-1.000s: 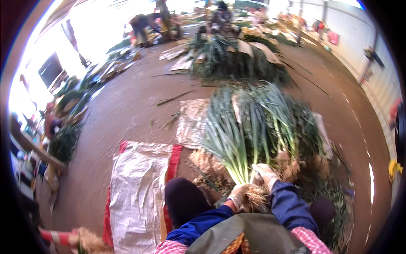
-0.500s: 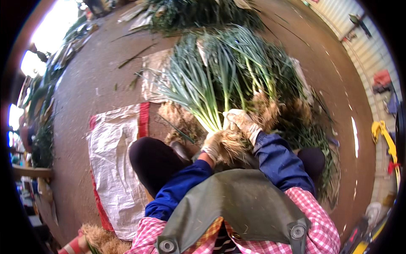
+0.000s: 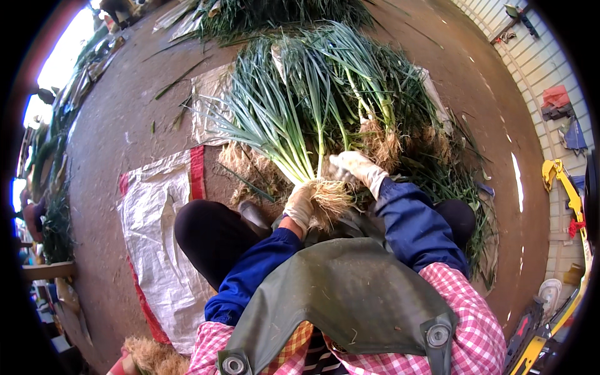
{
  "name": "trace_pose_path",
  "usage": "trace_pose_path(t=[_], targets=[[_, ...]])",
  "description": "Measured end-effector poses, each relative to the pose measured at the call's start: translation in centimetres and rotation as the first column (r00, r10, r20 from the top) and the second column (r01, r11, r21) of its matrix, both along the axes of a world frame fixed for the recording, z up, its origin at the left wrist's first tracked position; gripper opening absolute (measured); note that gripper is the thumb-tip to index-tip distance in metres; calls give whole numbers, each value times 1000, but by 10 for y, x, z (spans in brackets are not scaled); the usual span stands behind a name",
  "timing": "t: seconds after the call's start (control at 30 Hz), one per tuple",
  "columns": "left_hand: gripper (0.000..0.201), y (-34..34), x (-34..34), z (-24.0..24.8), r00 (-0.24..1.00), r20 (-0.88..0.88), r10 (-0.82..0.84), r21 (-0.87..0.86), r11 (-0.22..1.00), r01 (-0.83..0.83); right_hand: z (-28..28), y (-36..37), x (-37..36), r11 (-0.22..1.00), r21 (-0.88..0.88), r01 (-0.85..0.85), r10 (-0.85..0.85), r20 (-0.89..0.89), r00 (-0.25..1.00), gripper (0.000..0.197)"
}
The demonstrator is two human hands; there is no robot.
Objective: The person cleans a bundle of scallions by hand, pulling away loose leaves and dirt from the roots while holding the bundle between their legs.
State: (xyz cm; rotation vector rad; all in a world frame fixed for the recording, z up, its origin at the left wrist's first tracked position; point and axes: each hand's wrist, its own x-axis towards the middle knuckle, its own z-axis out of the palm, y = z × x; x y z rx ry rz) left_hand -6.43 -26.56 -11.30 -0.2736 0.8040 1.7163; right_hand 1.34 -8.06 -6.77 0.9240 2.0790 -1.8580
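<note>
"What is the gloved left hand holding?"

"A bunch of leeks, gripped at the base, just by the tan roots."

"And the gloved right hand?"

"Just beside the stems. Its fingers blur, so I can't tell whether it grips."

"Where do the leaves point?"

"Forward, over a pale sheet on the brown floor; the sheet's left edge shows. More leeks are heaped toward its right edge, roots nearest the hands."

"Anything beside the left knee?"

"A white sack, flat on the floor, a red strip at its far right corner."
</note>
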Motion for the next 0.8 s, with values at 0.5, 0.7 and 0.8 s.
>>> trace_pose_path(t=[0.5,0.7,0.8], targets=[[25,-3,4,29,993,120,0,189,982,-23,-30,-1,-36,847,-531,7,-129,-194,972,23],[23,-4,1,4,990,137,9,114,993,-24,-6,-25,-50,995,-97,-31,12,-191,982,29],[22,-2,3,11,995,95,23,32,999,-26,-13,-27,-48,990,126,-69,90,-166,982,28]])
